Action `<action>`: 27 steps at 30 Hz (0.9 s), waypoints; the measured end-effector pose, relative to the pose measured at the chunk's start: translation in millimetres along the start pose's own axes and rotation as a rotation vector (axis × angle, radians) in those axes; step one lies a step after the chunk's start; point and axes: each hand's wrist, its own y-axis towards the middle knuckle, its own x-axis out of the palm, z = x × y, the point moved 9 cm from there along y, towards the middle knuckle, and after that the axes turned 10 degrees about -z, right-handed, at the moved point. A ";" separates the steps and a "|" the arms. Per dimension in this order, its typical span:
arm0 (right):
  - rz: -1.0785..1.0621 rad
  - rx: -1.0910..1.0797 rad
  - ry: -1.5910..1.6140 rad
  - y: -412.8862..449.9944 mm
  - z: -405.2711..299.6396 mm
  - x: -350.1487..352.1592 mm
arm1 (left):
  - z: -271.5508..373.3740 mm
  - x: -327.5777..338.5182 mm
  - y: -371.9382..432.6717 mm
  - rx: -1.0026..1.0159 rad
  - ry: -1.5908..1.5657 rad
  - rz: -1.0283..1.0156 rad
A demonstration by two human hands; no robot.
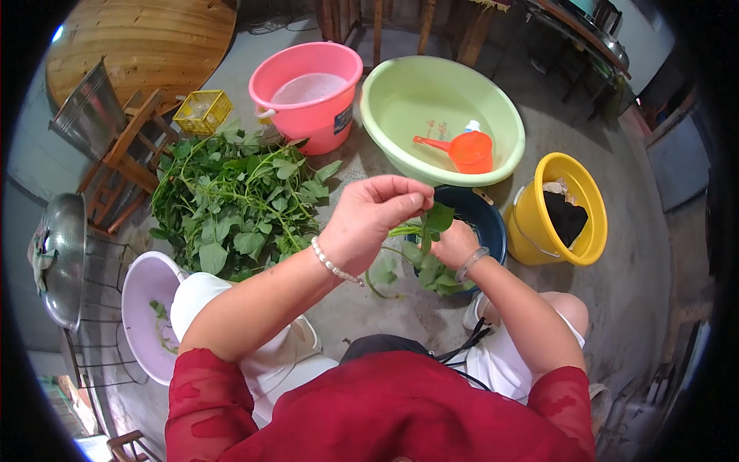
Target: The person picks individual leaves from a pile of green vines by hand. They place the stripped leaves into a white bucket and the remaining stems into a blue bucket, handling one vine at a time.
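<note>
My left hand [375,213], with a pearl bracelet on its wrist, is raised with thumb and forefinger pinched at the top edge of a green leaf [440,218]. Just to its right and lower, my right hand [459,243], wearing a pale bangle, is closed around leafy vine stems [436,274]. Its fingertips are hidden behind the leaves. Both hands are in front of a dark blue basin [496,216], whose inside is mostly covered from view. A large heap of green leafy vines [236,202] lies on the floor to the left of my hands.
A pink bucket [340,95] holds cloudy liquid. In the large pale green tub [398,115] are an orange dipper [470,151] and water. A yellow bucket [528,225] with cloth stands right. A lilac basin [135,317] with a sprig is beside my left knee; a wooden chair [135,144] stands behind.
</note>
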 end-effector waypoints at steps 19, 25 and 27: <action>-0.049 -0.040 0.468 13.5 -3.0 -25.7 | -23.0 -80.6 -27.6 -0.200 1.295 0.077; 0.019 -0.040 0.619 8.0 -6.9 -26.2 | -26.0 -99.6 -30.8 -0.254 1.012 0.217; 0.086 -0.045 0.648 4.3 -6.9 -34.0 | -20.0 -117.6 -29.9 -0.183 0.988 0.297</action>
